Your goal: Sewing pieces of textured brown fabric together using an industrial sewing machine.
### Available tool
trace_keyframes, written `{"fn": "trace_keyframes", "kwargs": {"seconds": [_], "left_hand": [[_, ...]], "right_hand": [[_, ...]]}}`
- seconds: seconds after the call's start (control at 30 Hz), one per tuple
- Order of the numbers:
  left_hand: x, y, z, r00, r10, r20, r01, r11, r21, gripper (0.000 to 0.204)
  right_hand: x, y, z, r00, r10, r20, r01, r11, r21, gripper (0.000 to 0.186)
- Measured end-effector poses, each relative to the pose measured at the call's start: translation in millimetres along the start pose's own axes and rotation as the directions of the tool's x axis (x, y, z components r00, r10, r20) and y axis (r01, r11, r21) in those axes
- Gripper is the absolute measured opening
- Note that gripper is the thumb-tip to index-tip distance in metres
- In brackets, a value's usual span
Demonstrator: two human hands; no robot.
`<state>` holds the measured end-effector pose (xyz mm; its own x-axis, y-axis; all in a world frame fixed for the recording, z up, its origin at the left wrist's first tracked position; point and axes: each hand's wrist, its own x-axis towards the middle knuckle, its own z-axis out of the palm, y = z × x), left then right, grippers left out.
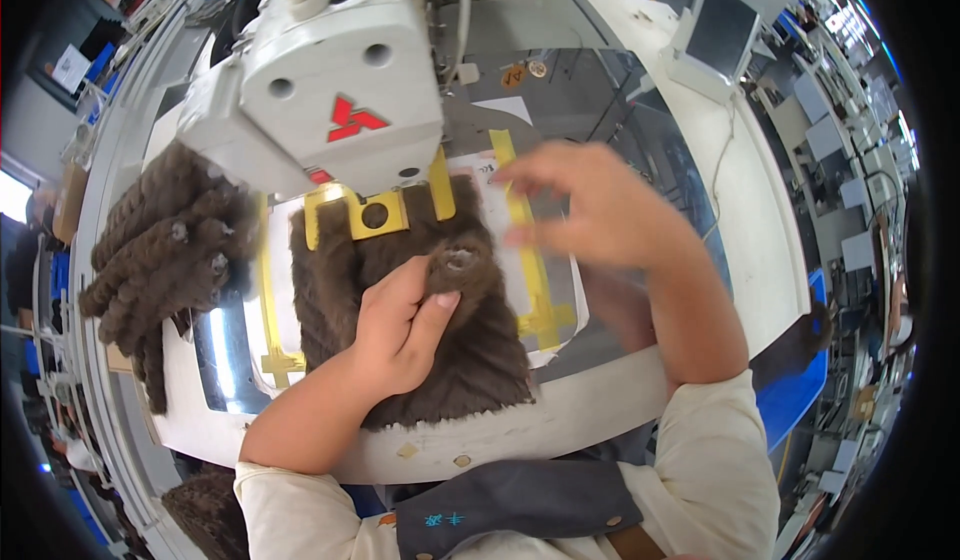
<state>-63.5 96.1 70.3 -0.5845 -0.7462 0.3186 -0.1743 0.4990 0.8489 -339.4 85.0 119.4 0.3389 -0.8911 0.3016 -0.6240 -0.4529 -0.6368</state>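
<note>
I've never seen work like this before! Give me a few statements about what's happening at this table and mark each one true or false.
1. The left hand holds a bunched piece of brown fur. True.
2. The right hand is gripping that same bunched piece. False: it is raised apart from it, off to the right, with its fingers spread.
3. A yellow plate with a round hole sits over the flat brown fur. True.
4. The fur pile at the left of the table is white. False: it is brown.
5. The large machine head above the work is mostly white. True.
</note>
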Motion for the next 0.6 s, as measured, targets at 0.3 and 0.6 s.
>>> {"fn": "trace_keyframes", "kwargs": {"seconds": [0.3, 0.6], "left_hand": [[5.8, -3.7, 3.3, 0.999, -0.041, 0.015, 0.043, 0.984, -0.171, 0.008], [11.8, 5.2, -23.2, 0.944, -0.308, 0.119, 0.208, 0.834, 0.511, 0.023]], "right_hand": [[-1.7, -32.1, 42.3, 0.987, 0.126, 0.095, -0.156, 0.881, 0.446, 0.026], [28.7, 8.8, 76.3, 0.847, 0.486, 0.216, -0.53, 0.808, 0.258, 0.024]]}}
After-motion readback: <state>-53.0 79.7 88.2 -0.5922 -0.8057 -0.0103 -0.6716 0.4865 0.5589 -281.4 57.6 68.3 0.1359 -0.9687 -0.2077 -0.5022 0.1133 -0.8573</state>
